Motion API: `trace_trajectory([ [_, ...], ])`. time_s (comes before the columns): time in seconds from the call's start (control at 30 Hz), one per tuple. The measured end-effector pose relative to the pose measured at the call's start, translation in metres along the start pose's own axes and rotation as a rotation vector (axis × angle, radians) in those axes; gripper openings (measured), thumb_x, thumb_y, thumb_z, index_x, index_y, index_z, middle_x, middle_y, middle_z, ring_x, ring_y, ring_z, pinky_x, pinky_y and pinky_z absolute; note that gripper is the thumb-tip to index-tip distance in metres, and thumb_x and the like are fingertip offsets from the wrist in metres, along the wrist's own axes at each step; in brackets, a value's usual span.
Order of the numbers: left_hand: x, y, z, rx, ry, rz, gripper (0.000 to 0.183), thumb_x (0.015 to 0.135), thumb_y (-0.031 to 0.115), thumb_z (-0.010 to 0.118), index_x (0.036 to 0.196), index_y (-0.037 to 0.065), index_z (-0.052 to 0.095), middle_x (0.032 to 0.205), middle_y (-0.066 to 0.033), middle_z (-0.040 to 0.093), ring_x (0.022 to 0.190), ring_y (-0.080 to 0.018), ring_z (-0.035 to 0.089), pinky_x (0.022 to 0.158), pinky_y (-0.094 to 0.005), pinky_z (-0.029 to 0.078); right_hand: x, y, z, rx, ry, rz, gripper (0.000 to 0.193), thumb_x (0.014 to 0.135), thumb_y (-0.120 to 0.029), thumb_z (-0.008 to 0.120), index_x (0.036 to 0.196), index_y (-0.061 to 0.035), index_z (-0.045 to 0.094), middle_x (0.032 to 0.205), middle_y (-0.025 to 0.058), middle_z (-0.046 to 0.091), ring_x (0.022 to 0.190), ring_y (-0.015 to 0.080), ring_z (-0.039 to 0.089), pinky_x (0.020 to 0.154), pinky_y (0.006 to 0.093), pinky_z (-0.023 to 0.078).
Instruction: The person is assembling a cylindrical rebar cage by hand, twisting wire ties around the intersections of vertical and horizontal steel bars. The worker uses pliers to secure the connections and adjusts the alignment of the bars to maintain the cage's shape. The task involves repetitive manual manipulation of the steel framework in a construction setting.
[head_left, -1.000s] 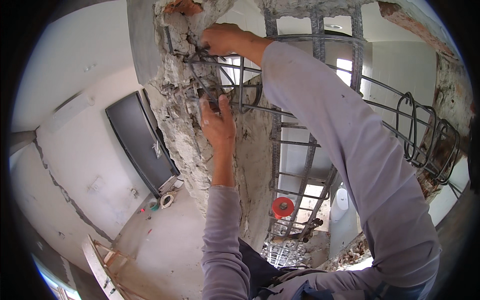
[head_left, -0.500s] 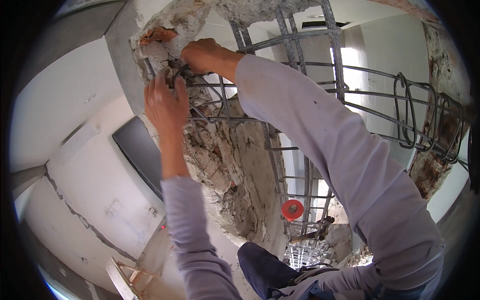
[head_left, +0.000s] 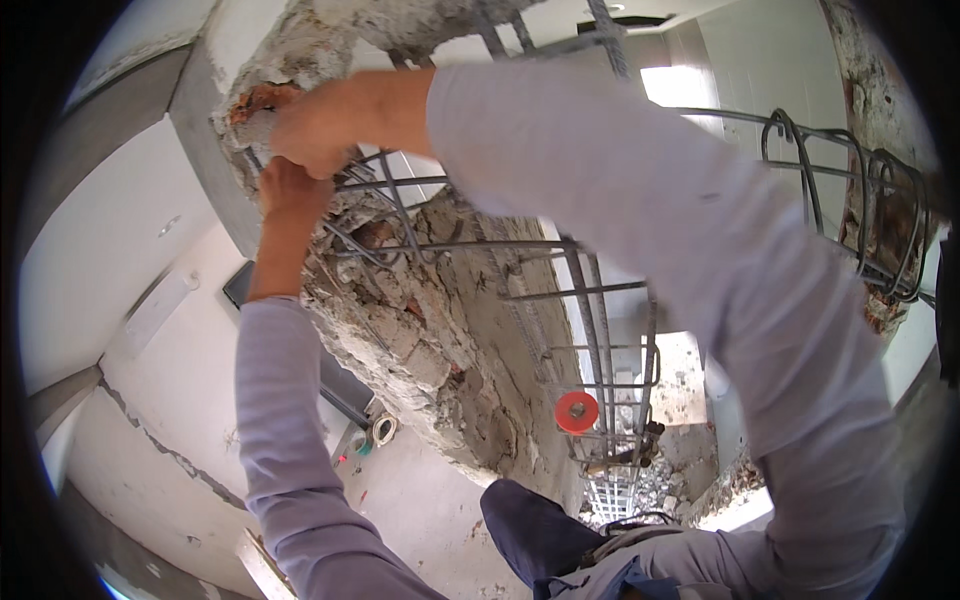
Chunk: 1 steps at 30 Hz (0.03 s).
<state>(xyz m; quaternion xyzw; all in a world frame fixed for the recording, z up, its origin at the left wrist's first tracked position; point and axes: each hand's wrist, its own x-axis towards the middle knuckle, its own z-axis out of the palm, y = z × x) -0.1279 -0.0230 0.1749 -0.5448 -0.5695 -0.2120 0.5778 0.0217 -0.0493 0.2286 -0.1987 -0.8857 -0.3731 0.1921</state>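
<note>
At the upper left, both my hands meet against a chipped-out concrete and brick wall edge (head_left: 420,340). My right hand (head_left: 325,125) is closed and slightly blurred, just below an exposed orange brick (head_left: 268,100). Directly under it, touching or nearly so, my left hand (head_left: 290,190) is closed too, with its fingers hidden. What either hand grips cannot be made out. Bare steel reinforcing bars (head_left: 470,245) run out of the broken concrete beside my hands, some with bent ends. My right sleeve covers much of the bar cage behind it.
A cage of bars with hooped ties (head_left: 805,170) stretches right to another broken wall edge (head_left: 865,290). Lower down are a red disc (head_left: 577,412), a vertical bar cage (head_left: 600,340) and rubble (head_left: 655,485). A coiled roll (head_left: 384,430) lies on the floor at left.
My left hand has gone from open fingers to closed and come up against my right hand. Both hands have shifted left in view, and the view itself has moved.
</note>
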Motion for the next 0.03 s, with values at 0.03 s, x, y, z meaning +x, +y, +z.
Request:
trace_trajectory([
  [0.03,0.0013,-0.0012,-0.0083,-0.008,-0.038,0.007,0.02,0.077,0.02,0.06,0.093,0.012,0.069,0.092,-0.0149,0.068,0.089,-0.03,0.066,0.076,-0.0398,0.052,-0.0081,-0.0005,-0.0149,0.006,0.014,-0.057,0.022,0.069,-0.012,0.061,0.087,-0.0044,0.07,0.088,0.0187,0.068,0.089,0.0296,0.065,0.077,0.0414,0.051],
])
